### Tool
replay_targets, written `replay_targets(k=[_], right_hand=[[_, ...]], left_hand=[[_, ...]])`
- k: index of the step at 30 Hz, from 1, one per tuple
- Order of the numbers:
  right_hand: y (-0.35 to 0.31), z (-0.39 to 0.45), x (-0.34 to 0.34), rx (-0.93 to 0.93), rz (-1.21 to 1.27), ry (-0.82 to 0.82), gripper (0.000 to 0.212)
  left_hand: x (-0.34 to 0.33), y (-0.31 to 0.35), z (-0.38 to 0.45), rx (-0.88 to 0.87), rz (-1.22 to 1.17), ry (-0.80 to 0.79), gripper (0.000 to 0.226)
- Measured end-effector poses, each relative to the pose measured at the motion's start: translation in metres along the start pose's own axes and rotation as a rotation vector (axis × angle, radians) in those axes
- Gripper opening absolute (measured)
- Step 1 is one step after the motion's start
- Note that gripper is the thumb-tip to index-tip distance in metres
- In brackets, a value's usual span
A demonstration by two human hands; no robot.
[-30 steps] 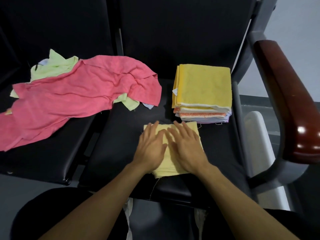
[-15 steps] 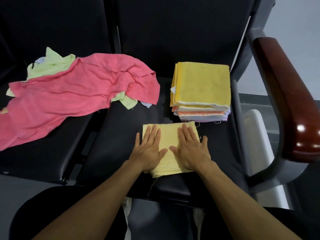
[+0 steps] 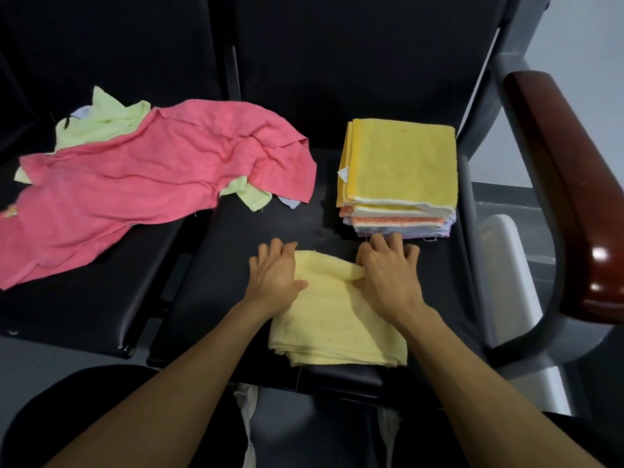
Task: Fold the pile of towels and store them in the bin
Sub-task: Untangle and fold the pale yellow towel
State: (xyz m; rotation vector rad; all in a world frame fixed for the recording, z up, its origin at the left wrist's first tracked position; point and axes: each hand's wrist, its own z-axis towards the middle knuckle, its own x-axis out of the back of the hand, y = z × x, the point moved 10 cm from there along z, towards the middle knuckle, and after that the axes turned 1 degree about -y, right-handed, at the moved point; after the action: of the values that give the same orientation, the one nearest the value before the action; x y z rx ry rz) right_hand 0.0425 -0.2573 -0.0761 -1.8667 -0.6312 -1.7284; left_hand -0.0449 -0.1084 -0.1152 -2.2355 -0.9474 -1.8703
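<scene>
A folded pale yellow towel [image 3: 332, 327] lies on the black seat [image 3: 236, 238] in front of me. My left hand [image 3: 275, 273] grips its far left corner, fingers curled over the edge. My right hand [image 3: 388, 275] grips the far right corner, thumb under a raised fold. The towel's far edge is bunched up between the hands. A stack of folded towels [image 3: 401, 173], yellow on top, stands just behind my right hand. An unfolded pile with a pink towel [image 3: 141, 190] and light green towels [image 3: 101, 119] lies at the left. No bin is in view.
The seats are a row of black padded chairs with dark backrests. A brown wooden armrest [image 3: 567, 184] on a grey frame rises at the right. A white object [image 3: 506, 251] stands beyond the seat's right edge. My dark-clothed knees are below.
Both hands slid from lying flat on the pale yellow towel out to its far corners and curled around the edge, which now lifts and bunches.
</scene>
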Motion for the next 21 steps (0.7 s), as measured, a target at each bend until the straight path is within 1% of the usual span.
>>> replay_targets(k=[3, 5, 7, 9, 11, 13, 14, 16, 17, 18, 19, 21], right_hand=[[0.007, -0.005, -0.004, -0.035, 0.144, -0.084, 0.028], [0.015, -0.007, -0.002, -0.063, 0.240, -0.104, 0.033], [0.022, -0.007, -0.003, -0.088, 0.404, -0.143, 0.038], [0.029, -0.007, -0.002, -0.133, 0.609, -0.157, 0.044], [0.043, -0.008, 0.009, -0.213, 0.786, -0.053, 0.043], [0.054, -0.012, 0.019, -0.301, 0.961, 0.061, 0.039], [0.057, -0.015, 0.020, -0.337, 1.037, 0.101, 0.037], [0.062, -0.020, 0.023, -0.382, 1.119, 0.158, 0.033], [0.063, -0.022, 0.024, -0.391, 1.123, 0.182, 0.031], [0.064, -0.025, 0.028, -0.389, 1.108, 0.211, 0.029], [0.064, -0.029, 0.034, -0.374, 1.084, 0.247, 0.028], [0.063, -0.038, 0.049, -0.334, 1.047, 0.343, 0.026]], left_hand=[[0.008, -0.008, 0.001, 0.064, -0.104, 0.045, 0.051], [0.012, -0.010, 0.000, 0.077, -0.192, 0.058, 0.034], [0.013, -0.011, -0.001, 0.085, -0.294, 0.053, 0.025], [0.014, -0.009, -0.003, 0.082, -0.344, 0.045, 0.022], [0.019, -0.004, -0.006, 0.064, -0.356, 0.069, 0.022], [0.028, 0.001, -0.010, 0.051, -0.471, 0.103, 0.023], [0.030, 0.004, -0.012, 0.044, -0.561, 0.094, 0.033], [0.032, 0.019, -0.019, -0.022, -0.697, 0.034, 0.068], [0.032, 0.027, -0.022, -0.065, -0.707, 0.010, 0.080], [0.034, 0.035, -0.026, -0.114, -0.686, 0.010, 0.084], [0.037, 0.041, -0.029, -0.152, -0.655, 0.043, 0.081], [0.049, 0.047, -0.034, -0.177, -0.626, 0.148, 0.061]])
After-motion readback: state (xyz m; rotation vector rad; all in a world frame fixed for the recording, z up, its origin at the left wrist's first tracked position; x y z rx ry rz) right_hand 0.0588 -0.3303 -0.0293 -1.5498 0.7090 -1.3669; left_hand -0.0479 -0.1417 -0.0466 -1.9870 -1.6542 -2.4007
